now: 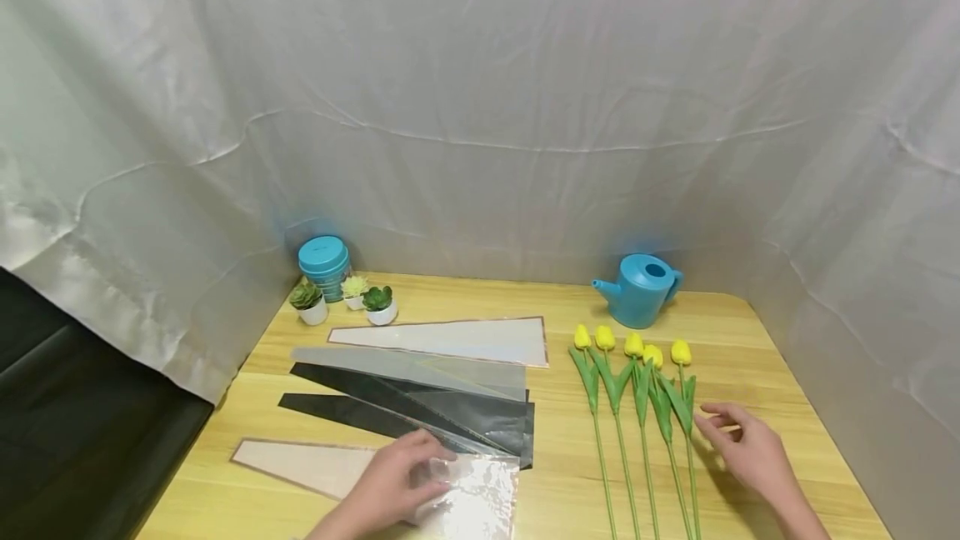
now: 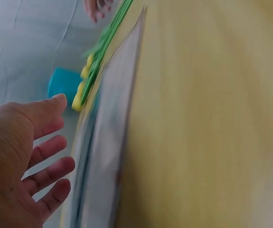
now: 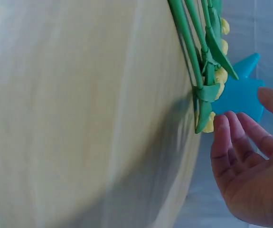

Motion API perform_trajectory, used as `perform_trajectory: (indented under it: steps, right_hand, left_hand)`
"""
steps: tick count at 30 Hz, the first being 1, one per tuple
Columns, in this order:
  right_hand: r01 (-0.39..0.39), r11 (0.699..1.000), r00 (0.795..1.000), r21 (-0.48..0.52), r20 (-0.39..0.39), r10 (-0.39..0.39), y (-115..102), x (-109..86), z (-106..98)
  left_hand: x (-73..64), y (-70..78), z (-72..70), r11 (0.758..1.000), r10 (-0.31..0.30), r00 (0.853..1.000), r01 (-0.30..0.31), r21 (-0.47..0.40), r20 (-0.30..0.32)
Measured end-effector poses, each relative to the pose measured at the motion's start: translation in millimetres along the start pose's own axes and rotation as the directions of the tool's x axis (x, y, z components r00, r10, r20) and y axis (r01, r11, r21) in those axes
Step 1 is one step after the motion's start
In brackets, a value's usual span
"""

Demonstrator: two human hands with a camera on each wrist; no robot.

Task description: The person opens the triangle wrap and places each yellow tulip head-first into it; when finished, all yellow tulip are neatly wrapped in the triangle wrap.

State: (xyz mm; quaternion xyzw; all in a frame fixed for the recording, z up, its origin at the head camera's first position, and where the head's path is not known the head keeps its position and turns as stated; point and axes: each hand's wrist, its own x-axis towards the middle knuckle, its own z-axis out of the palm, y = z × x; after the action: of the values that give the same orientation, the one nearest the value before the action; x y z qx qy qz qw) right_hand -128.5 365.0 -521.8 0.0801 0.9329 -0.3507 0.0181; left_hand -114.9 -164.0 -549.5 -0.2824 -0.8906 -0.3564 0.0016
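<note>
My left hand (image 1: 393,477) hovers over the near end of a glossy clear tapered sheet (image 1: 483,494); its fingers are spread and bent a little, with nothing between them in the left wrist view. Beneath and beyond lie black tapered sheets (image 1: 330,408), a grey translucent one (image 1: 465,372) and white ones with brownish borders (image 1: 450,338). My right hand (image 1: 746,444), loosely curved and holding nothing, is just right of several yellow tulips (image 1: 680,352). Their green stems run toward me side by side. In the right wrist view the fingertips are close to the blooms.
A blue watering can (image 1: 637,294) stands behind the tulips. At the back left are a jar with a blue lid (image 1: 323,255) and small potted succulents (image 1: 381,307). Grey cloth (image 1: 525,107) hangs around the wooden table (image 1: 558,440).
</note>
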Motion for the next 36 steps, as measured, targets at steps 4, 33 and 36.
perform_trajectory:
  steps: [4, 33, 36]
  right_hand:
    - [-0.072, 0.996, 0.996, 0.045, 0.063, 0.069, 5.3, 0.1, 2.8]
    - [-0.264, 0.955, 0.952, 0.134, 0.198, 0.235, 6.8, 1.4, 20.0]
    - [-0.278, 0.951, 0.947, 0.134, 0.203, 0.248, 5.5, 1.8, 19.8]
  left_hand:
    - [2.4, 8.7, 20.0, 0.985, 0.063, 0.995, -0.050, -0.166, 0.078]
    - [15.7, 0.4, 62.9, 0.946, 0.266, 0.963, -0.250, -0.204, 0.052]
    - [16.1, 1.7, 62.5, 0.949, 0.262, 0.964, -0.248, -0.197, 0.048]
